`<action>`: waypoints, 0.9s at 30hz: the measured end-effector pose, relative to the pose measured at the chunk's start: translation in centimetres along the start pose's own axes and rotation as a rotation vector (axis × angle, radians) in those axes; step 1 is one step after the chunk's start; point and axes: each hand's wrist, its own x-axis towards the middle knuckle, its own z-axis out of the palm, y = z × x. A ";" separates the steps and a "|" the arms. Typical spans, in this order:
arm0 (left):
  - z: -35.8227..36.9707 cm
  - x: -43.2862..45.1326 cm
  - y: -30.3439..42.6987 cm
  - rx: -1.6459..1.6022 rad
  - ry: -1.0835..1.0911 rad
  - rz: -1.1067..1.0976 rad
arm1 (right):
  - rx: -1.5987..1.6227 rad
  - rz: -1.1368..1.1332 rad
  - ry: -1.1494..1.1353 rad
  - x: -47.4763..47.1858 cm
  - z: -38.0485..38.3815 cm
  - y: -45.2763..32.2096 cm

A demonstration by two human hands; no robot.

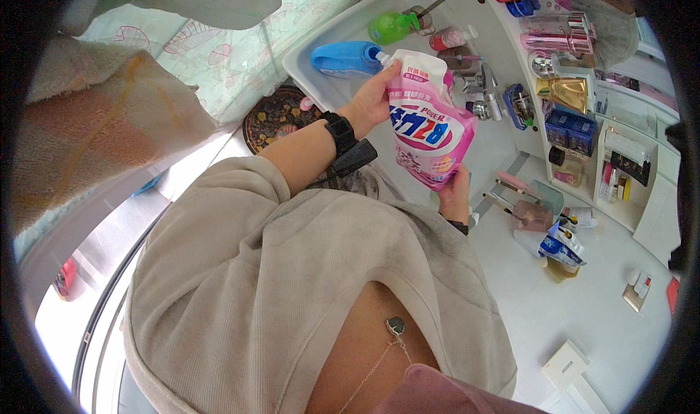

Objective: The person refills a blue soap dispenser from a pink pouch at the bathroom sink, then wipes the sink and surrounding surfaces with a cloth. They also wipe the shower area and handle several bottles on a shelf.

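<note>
Between both hands I hold a pink and white laundry detergent refill pouch [429, 124], tilted, with bold printing on its front. My left hand [377, 96] grips its upper edge beside the white spout [384, 59]. My right hand [455, 195] supports the pouch at its lower end, partly hidden behind it. The spout is at the mouth of a blue plastic bottle [344, 58], which lies on its side in the white washbasin [342, 94]. I cannot tell whether liquid is flowing.
A green pump bottle [391, 27] and a pink-labelled pump bottle [451, 37] stand at the basin's far side. The chrome faucet [485, 99] is right of the pouch. Cups with toothbrushes [533, 217] and toothpaste tubes [560, 250] are at right, below shelves of cosmetics [569, 135].
</note>
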 end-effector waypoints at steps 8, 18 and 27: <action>0.7 -0.4 -0.2 -0.017 -0.006 0.012 | -0.027 -0.022 0.011 -0.8 0.6 -1.1; 1.4 -0.5 -0.2 -0.048 0.023 0.008 | -0.076 -0.133 -0.007 -2.7 2.6 -2.6; 2.2 -0.4 -0.3 -0.061 -0.018 0.019 | -0.084 -0.233 0.057 -3.4 3.7 -3.9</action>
